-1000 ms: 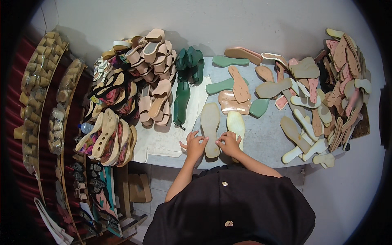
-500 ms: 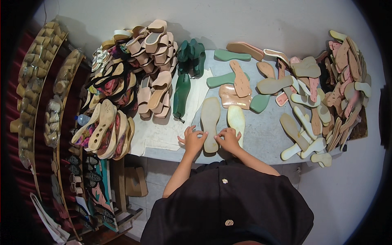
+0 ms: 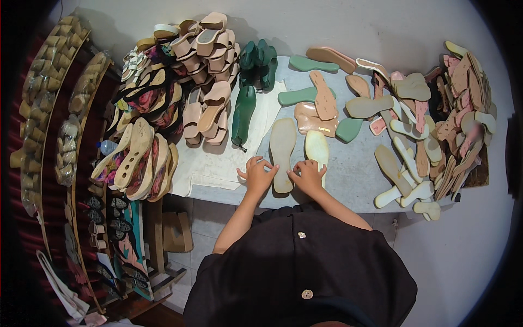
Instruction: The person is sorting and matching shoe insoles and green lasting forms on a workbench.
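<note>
We see both hands at the near edge of a grey worktable (image 3: 354,180), lower centre of the frame. The left hand (image 3: 258,174) lies flat, fingers spread, fingertips touching the left edge of a beige insole (image 3: 282,152) that lies lengthwise on the table, heel toward the person. The right hand (image 3: 306,175) is loosely curled, fingertips pressing the heel end of the same beige insole; it grips nothing fully, just pinches at the edge. Just right of it lies a pale yellow insole (image 3: 317,148), its near end under the right hand.

Left of the hands we note a white sheet (image 3: 218,163) spread over the table. A dark green sole (image 3: 243,113) lies on it, upper centre. Above that sits a pair of dark green shoes (image 3: 259,62). Upper left of centre we see a heap of pink slide sandals (image 3: 210,71), and further left a stack of tan soles (image 3: 139,158). Right of centre lie mint green insoles (image 3: 305,95) and a pink insole (image 3: 313,122). Far right we see a big pile of mixed insoles (image 3: 457,114). Far left, racks of shoe heels (image 3: 41,98) run along the frame edge.
</note>
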`<state>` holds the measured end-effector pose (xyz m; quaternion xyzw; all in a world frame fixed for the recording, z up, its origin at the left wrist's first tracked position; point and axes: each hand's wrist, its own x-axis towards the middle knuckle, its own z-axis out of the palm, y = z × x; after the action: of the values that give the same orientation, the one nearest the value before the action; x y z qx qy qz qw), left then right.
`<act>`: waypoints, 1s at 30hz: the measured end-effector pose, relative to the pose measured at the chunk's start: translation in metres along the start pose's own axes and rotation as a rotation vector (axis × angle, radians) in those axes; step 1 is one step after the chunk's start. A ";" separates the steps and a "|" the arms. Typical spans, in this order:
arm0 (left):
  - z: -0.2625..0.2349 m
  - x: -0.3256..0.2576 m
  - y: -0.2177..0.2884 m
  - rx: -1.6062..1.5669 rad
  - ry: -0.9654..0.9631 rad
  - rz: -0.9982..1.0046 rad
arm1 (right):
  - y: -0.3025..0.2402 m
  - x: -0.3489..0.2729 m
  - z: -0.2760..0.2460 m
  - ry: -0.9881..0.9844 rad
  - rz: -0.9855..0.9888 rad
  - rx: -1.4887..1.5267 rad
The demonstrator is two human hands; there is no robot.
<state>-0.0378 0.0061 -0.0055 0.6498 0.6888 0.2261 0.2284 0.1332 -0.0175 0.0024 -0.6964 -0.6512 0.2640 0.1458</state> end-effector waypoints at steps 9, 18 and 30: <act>0.003 0.004 0.057 -0.061 0.059 0.217 | 0.037 -0.013 -0.029 0.340 0.093 0.057; 0.040 -0.014 0.118 -0.081 -0.097 0.391 | 0.231 -0.056 -0.127 0.477 0.724 -0.250; 0.063 -0.038 0.138 -0.095 -0.097 0.376 | 0.235 -0.093 -0.166 0.380 0.671 -0.115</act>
<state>0.1117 -0.0240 0.0288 0.7657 0.5320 0.2657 0.2454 0.4199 -0.1112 0.0256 -0.9142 -0.3623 0.1262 0.1303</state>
